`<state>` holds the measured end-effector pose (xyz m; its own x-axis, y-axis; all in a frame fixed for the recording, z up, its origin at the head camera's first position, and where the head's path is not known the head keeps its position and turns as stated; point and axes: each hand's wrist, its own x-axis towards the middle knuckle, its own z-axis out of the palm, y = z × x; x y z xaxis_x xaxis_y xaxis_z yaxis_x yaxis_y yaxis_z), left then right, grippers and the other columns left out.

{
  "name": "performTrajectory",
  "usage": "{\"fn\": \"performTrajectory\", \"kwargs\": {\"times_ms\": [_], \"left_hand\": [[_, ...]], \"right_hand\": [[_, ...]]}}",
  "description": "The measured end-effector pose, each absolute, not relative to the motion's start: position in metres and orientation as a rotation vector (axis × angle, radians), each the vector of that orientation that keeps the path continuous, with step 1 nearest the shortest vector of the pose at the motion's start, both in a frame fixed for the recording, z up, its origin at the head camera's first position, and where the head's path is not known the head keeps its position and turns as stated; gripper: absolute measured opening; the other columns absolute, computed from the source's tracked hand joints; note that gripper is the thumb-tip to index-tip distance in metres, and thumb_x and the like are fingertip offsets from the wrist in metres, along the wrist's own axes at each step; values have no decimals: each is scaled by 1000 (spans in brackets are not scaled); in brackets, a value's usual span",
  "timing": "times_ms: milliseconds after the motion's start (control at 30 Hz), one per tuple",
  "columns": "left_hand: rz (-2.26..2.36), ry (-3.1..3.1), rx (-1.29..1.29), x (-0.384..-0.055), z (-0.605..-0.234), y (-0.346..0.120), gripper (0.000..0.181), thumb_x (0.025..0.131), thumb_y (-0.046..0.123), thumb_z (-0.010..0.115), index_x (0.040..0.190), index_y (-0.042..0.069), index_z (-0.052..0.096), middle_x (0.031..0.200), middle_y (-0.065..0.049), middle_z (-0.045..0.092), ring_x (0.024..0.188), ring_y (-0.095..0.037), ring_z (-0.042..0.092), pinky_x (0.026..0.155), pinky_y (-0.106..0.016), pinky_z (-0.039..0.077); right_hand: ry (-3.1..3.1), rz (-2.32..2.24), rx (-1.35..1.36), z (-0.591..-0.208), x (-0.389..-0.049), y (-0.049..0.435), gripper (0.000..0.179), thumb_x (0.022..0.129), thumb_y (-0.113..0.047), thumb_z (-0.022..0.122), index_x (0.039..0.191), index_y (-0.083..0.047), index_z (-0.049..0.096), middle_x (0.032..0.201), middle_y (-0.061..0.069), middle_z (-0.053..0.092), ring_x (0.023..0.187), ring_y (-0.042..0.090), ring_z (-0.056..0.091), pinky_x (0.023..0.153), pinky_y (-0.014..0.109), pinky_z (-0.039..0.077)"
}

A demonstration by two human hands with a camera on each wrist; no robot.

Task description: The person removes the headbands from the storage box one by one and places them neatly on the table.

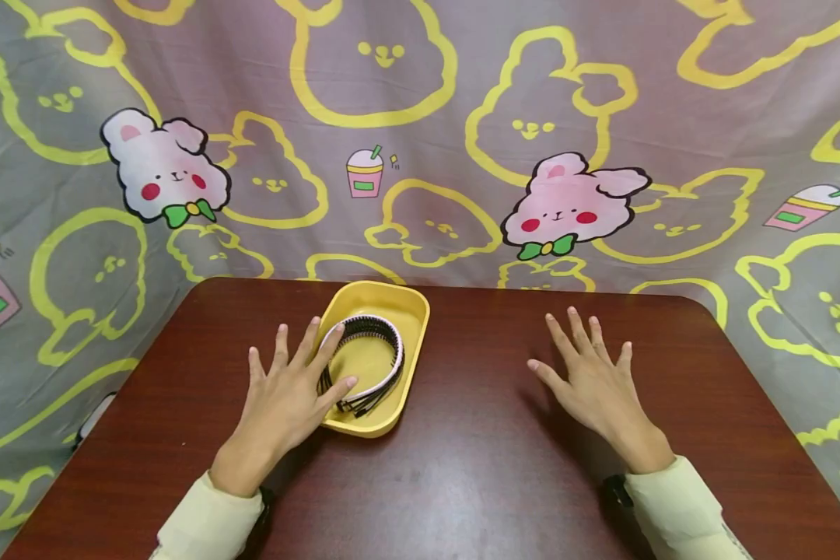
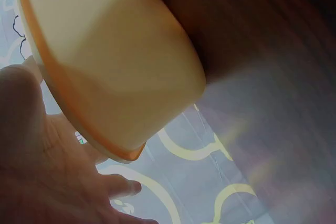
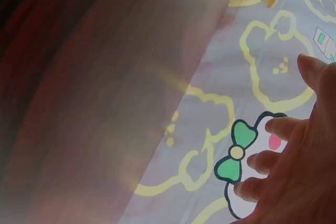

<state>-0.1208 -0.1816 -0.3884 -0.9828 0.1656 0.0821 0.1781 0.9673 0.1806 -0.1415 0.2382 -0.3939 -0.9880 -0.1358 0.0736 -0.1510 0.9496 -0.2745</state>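
A yellow plastic tray (image 1: 420, 327) stands left of the table's middle, and its outer wall (image 2: 126, 61) fills much of the left wrist view. Inside it lie several nested hair hoops (image 1: 399, 350), black ones with teeth and a pale one. My left hand (image 1: 287, 400) is over the tray's left side, fingers spread and straight, partly covering the hoops and holding nothing. Over the right part of the table my right hand (image 1: 595, 389) is spread too, holding nothing. In the right wrist view that hand (image 3: 299, 156) appears at the right, apart from the tray.
The dark red-brown table (image 1: 476, 467) has rounded far corners. A curtain (image 1: 434, 155) printed with cartoon rabbits and drink cups hangs behind it and along both sides. A small whitish object (image 1: 96, 416) shows past the table's left edge.
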Motion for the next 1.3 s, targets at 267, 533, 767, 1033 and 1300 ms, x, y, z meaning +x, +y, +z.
{"fn": "performTrajectory", "kwargs": {"times_ms": [267, 533, 767, 1033, 1300], "left_hand": [[-344, -3061, -253, -120, -388, -185, 93, 98, 70, 56, 170, 26, 17, 177, -12, 16, 157, -55, 13, 116, -84, 7], [-514, -3063, -256, -118, -387, -192, 100, 93, 65, 68, 169, 19, 20, 176, -16, 18, 155, -57, 19, 113, -85, 14], [-685, -3101, -220, -114, -388, -199, 112, 88, 72, 69, 170, 22, 13, 176, -16, 16, 156, -55, 18, 115, -82, 15], [-869, -3077, -271, -114, -389, -209, 115, 88, 61, 77, 170, 16, 10, 174, -22, 16, 155, -56, 20, 116, -79, 22], [-1157, -2982, -385, -115, -395, -225, 114, 88, 42, 85, 169, 8, 12, 172, -26, 21, 156, -48, 27, 121, -67, 27]], "right_hand": [[-3021, 477, 261, -390, -144, 224, 84, 103, -64, 51, 168, -18, 25, 175, 21, 16, 159, 50, 13, 114, 86, 4], [-2985, 549, 316, -388, -148, 199, 80, 102, -57, 58, 166, -18, 31, 173, 20, 25, 159, 46, 21, 118, 80, 10], [-2960, 602, 363, -386, -153, 179, 79, 102, -55, 61, 165, -17, 35, 169, 19, 34, 157, 42, 30, 122, 73, 19], [-2870, 652, 442, -384, -157, 161, 76, 99, -50, 67, 161, -13, 44, 164, 18, 44, 149, 41, 45, 113, 67, 41], [-2787, 744, 561, -382, -163, 139, 71, 98, -43, 72, 156, -11, 50, 158, 16, 53, 144, 37, 51, 109, 63, 47]]}}
